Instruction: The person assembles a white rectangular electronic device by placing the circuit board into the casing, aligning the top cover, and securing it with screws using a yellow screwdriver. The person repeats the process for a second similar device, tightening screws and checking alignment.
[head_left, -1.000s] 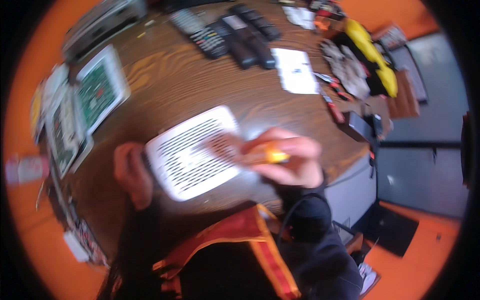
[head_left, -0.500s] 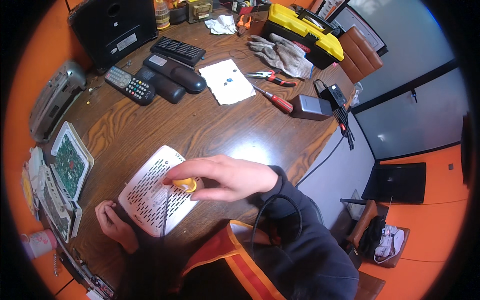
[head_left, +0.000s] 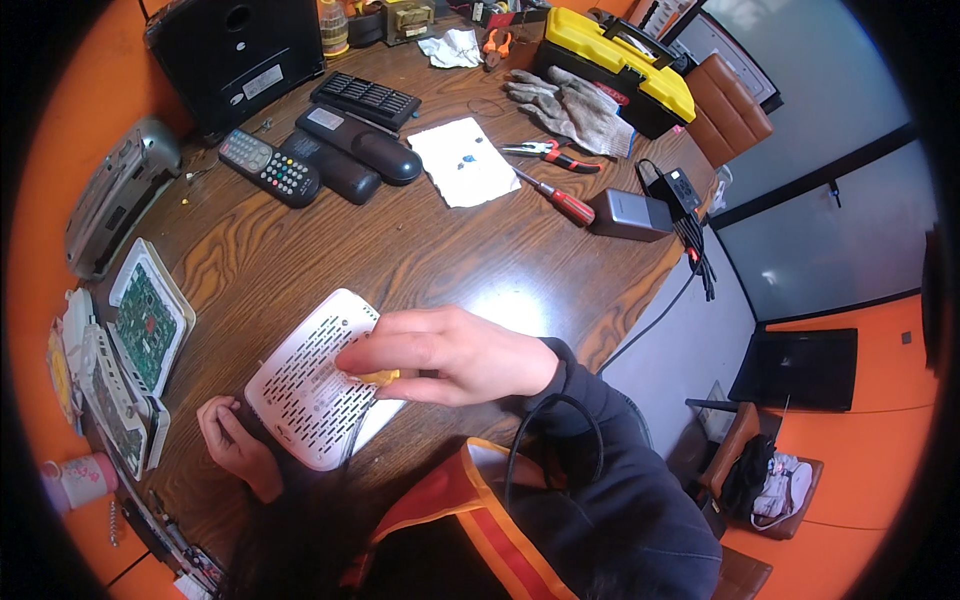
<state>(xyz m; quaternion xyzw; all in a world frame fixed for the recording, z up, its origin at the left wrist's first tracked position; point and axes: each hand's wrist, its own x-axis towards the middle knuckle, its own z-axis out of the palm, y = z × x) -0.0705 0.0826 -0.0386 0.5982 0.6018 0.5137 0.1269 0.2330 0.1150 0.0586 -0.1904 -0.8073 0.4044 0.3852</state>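
Note:
A white slotted plastic casing [head_left: 310,385], like a router's, lies tilted on the wooden table in front of me. Over its right part, my right hand [head_left: 450,355] grips a yellow-handled screwdriver [head_left: 380,377] between thumb and fingers. Most of the handle is covered by the fingers, and I cannot make out its tip. Beside the casing's left edge, my left hand [head_left: 240,447] rests on the table, fingers curled in with nothing visible in them. A thin dark cord hangs across the casing's near side.
Opened casings with a green circuit board [head_left: 148,325] stand at left. Farther back lie remote controls [head_left: 268,168], a bit case [head_left: 365,102], white paper [head_left: 463,162] with small parts, pliers [head_left: 550,153], a red screwdriver [head_left: 562,202], gloves [head_left: 575,112], a yellow-black toolbox [head_left: 620,75] and a grey box [head_left: 630,215].
My right hand has turned over the screwdriver, so less of the yellow handle shows. The whole view has shifted slightly; the left hand stays beside the casing.

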